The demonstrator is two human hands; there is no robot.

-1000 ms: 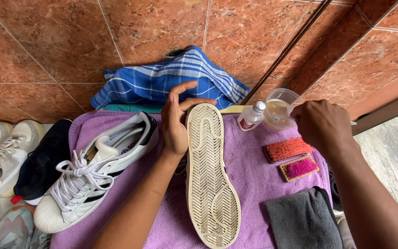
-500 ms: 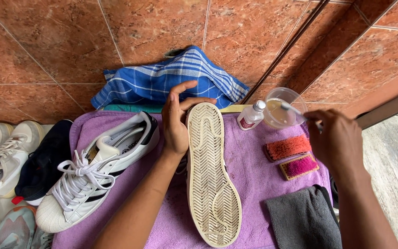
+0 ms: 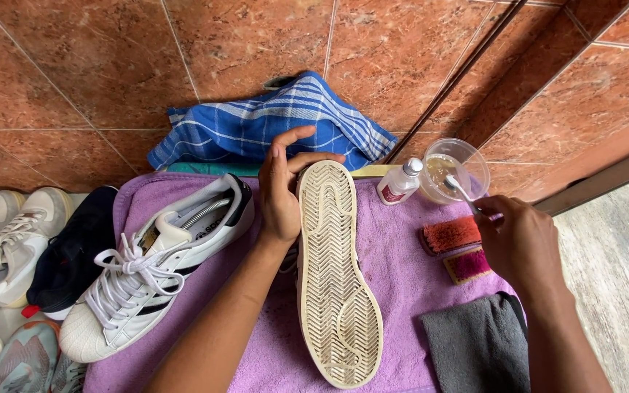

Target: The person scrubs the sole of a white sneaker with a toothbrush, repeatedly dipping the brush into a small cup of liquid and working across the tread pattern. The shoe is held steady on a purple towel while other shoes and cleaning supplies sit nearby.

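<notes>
blue checked cloth [image 3: 271, 124] | grey cloth [image 3: 475, 346] | white laced sneaker [image 3: 154, 266] | small bottle [image 3: 400, 182]

1. There is one view only, from a camera on the person's head, so no second view shares the scene.
2. It looks steeply down at the purple towel [image 3: 402, 291] on the tiled floor [image 3: 111, 65].
3. It is near: both forearms enter from 6 o'clock.
4. The left hand [image 3: 282, 189] is at centre and the right hand [image 3: 522, 244] at 3 o'clock.
5. The spare shoes [image 3: 9, 240] are cut off at 9 o'clock.
</notes>
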